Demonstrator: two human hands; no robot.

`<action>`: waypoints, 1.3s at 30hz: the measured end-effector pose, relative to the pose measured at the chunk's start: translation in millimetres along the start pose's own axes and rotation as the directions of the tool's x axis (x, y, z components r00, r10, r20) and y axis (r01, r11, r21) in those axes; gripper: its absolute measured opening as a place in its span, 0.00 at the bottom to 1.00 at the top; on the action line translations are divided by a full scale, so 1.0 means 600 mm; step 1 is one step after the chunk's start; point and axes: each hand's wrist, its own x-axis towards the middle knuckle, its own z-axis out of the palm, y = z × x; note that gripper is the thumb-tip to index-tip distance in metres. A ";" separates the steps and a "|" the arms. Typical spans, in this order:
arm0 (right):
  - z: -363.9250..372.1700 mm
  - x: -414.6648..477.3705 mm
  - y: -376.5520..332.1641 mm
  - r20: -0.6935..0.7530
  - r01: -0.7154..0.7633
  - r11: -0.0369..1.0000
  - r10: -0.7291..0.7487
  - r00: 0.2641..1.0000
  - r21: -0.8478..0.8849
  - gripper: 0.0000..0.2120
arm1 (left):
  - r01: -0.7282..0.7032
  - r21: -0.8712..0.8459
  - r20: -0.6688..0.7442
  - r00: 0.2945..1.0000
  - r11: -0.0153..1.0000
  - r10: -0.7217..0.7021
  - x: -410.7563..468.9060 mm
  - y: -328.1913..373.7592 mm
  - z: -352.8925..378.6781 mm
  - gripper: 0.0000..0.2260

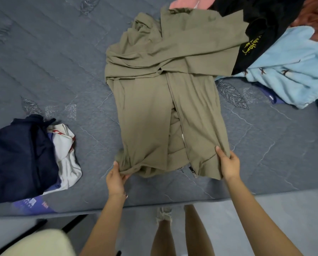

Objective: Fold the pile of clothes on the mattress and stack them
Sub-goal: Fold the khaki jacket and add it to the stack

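Left hand (115, 179) and right hand (228, 163) are each pinching a near hem corner of the soft olive-green zip-up jacket (150, 108) in their grip as it's lying spread on the grey quilted mattress (53, 61), so I'm guessing pulling both corners taut and level is what's going to make this fold clean.

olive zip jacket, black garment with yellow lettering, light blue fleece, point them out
olive zip jacket (145, 111), head view, panel left of the zip
black garment with yellow lettering (265, 17), head view, plain fabric above the lettering
light blue fleece (287, 52), head view, its middle
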 end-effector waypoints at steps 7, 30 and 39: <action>-0.011 -0.004 0.013 0.049 -0.032 0.999 0.031 0.998 0.011 0.10 | -0.124 -0.023 -0.037 0.992 0.992 0.123 -0.003 -0.018 -0.043 0.09; -0.016 -0.004 0.032 0.104 0.071 0.985 -0.055 0.993 -0.157 0.08 | -0.658 0.550 0.212 0.705 0.514 0.676 0.044 0.003 -0.063 0.12; -0.001 -0.035 0.037 0.173 0.158 0.959 -0.119 0.978 -0.234 0.06 | -0.680 0.397 0.129 0.706 0.617 0.696 -0.015 -0.038 -0.066 0.14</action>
